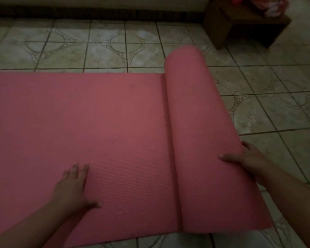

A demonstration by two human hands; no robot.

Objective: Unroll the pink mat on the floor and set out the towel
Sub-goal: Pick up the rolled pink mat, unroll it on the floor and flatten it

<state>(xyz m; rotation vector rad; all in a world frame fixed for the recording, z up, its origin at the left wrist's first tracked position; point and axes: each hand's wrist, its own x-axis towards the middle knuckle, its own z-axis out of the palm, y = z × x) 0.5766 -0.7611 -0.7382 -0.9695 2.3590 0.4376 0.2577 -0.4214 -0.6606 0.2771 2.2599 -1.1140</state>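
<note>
The pink mat (100, 122) lies partly unrolled on the tiled floor, its flat part spreading to the left edge of the view. Its rolled part (197, 122) stands as a thick cylinder on the right, running from near to far. My left hand (73, 187) rests flat on the unrolled surface, fingers spread. My right hand (247, 160) presses against the roll's right side near its front end, thumb on top. I see no towel.
Patterned beige floor tiles (276, 108) surround the mat. A low dark wooden bench (243, 27) stands at the back right with pink and white cloth-like things (274, 6) on it. A pale wall with a dark base (97, 13) runs along the back.
</note>
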